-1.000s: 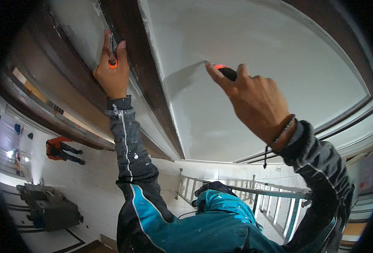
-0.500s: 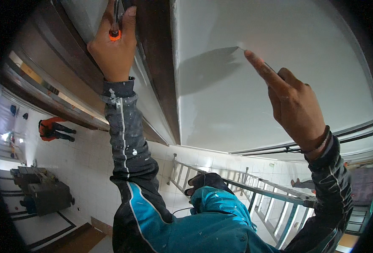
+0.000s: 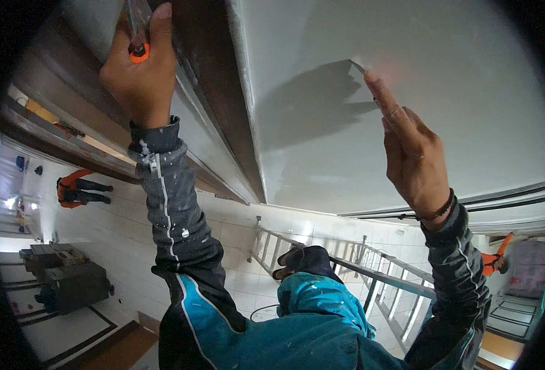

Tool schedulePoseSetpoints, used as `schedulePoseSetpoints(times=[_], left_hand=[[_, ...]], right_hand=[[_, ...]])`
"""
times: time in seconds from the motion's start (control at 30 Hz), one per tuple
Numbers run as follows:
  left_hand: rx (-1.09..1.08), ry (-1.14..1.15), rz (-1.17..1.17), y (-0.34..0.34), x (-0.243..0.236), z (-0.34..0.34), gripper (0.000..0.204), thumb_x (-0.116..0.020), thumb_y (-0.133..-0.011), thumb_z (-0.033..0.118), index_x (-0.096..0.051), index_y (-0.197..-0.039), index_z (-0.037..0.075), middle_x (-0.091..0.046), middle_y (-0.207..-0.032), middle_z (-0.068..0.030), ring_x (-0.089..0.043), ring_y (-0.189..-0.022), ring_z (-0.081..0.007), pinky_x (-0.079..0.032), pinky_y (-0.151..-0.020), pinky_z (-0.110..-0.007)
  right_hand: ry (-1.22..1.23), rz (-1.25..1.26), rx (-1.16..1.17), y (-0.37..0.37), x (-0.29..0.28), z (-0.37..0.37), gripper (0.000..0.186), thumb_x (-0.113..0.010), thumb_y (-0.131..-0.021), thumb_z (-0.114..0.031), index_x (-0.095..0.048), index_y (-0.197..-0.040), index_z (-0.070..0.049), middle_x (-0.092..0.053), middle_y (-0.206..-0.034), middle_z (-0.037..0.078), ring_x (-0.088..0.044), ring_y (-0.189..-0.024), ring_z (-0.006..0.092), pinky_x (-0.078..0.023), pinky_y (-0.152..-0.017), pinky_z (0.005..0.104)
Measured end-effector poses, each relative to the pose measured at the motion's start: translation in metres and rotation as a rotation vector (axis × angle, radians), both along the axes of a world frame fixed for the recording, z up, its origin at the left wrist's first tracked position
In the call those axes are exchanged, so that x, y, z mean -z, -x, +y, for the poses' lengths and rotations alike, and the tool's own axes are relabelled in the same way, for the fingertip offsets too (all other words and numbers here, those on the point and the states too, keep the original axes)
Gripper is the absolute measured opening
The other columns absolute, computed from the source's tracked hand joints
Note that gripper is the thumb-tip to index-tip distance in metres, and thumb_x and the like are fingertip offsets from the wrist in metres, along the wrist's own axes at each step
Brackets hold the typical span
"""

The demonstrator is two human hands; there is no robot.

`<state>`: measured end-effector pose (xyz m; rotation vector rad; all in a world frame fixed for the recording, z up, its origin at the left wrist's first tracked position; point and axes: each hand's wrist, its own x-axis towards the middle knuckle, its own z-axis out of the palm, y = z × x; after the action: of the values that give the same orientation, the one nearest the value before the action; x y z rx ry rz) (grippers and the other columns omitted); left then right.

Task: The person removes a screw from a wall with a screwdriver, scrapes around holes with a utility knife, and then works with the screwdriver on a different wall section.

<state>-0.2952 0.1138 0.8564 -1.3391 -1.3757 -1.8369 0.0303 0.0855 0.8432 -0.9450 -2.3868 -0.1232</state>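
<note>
My right hand [image 3: 417, 151] is raised to a pale, smooth panel [image 3: 469, 92], index finger stretched along a thin-bladed tool that looks like a putty knife [image 3: 357, 65]. Its blade tip is at the panel's surface and casts a dark shadow. My left hand [image 3: 140, 77] is closed round a slim tool with a grey shaft and an orange end [image 3: 139, 54]; its upper part runs out of the picture. That hand is beside a dark brown frame [image 3: 217, 74] bordering the panel.
Below me, a metal ladder [image 3: 402, 308] stands on pale tiles [image 3: 229, 228]. A person in orange [image 3: 72, 190] is on the left, another orange-clad person [image 3: 494, 262] at the right. Dark grey cabinets [image 3: 78, 287] stand at lower left.
The view has shifted a little; my left hand and right wrist appear further left. The blade at my right fingertip now shows at a different angle. The orange-clad person at right shows more.
</note>
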Motion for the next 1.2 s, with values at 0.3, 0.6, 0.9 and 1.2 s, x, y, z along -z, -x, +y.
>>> schedulePoseSetpoints(times=[0.3, 0.6, 0.9, 1.2], left_hand=[[-0.17, -0.027, 0.342, 0.018, 0.005, 0.004, 0.038, -0.065, -0.091, 0.035, -0.07, -0.097, -0.003, -0.07, -0.108, -0.0138, -0.057, -0.046, -0.0067, -0.039, -0.041, -0.021], [-0.094, 0.029, 0.153, 0.007, 0.009, 0.008, 0.052, -0.064, -0.09, 0.038, -0.059, -0.053, 0.002, -0.06, -0.127, -0.0173, -0.054, -0.044, -0.0066, -0.035, -0.041, -0.021], [-0.088, 0.049, 0.144, 0.008, 0.02, 0.01, 0.038, -0.063, -0.091, 0.032, -0.069, -0.083, -0.004, -0.055, -0.135, -0.0153, -0.054, -0.053, -0.0092, -0.046, -0.049, -0.027], [-0.152, 0.108, 0.19, 0.019, 0.027, 0.012, 0.041, -0.064, -0.092, 0.028, -0.064, -0.12, -0.001, -0.058, -0.132, -0.0148, -0.049, -0.048, -0.0057, -0.043, -0.044, -0.024]], right_hand=[[0.215, 0.271, -0.045, 0.008, 0.036, 0.004, 0.063, -0.046, -0.088, 0.009, -0.034, -0.147, -0.01, -0.059, -0.125, 0.023, -0.067, -0.076, 0.0231, -0.054, -0.066, 0.033], [0.199, 0.583, -0.19, 0.035, 0.074, 0.014, 0.059, -0.041, -0.092, 0.001, -0.03, -0.15, -0.008, -0.058, -0.074, 0.008, -0.045, -0.052, 0.008, -0.04, -0.048, 0.0245], [0.307, 0.944, -0.263, 0.078, 0.115, 0.019, 0.054, -0.031, -0.099, -0.008, -0.021, -0.152, -0.009, -0.056, -0.071, 0.008, -0.049, -0.05, 0.0073, -0.043, -0.041, 0.0232], [0.463, 1.337, -0.265, 0.142, 0.122, 0.009, 0.059, -0.031, -0.104, -0.028, -0.001, -0.153, -0.016, -0.049, -0.066, 0.006, -0.048, -0.048, 0.009, -0.043, -0.04, 0.0239]])
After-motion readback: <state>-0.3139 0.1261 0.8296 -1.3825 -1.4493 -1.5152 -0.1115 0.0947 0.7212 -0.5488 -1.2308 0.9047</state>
